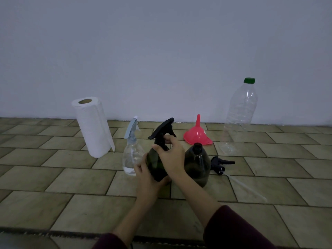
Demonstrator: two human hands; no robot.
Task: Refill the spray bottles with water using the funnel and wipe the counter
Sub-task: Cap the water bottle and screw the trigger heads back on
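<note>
A dark green spray bottle [156, 163] stands in the middle of the tiled surface. My left hand [144, 174] grips its body from the left. My right hand [171, 155] grips the neck under its black trigger head [162, 131]. Right beside it stands a second dark bottle [197, 163] with an uncapped neck. Its black trigger head [221, 164] lies on the tiles to the right, the dip tube trailing toward me. A clear spray bottle [132, 155] with a pale blue trigger stands to the left. A red funnel [197, 134] rests upside down behind.
A paper towel roll [93, 126] stands upright at the back left. A large clear plastic bottle [239, 115] with a green cap stands at the back right near the wall. Beige tiles [71, 180] cover the surface; a dark edge runs along the front.
</note>
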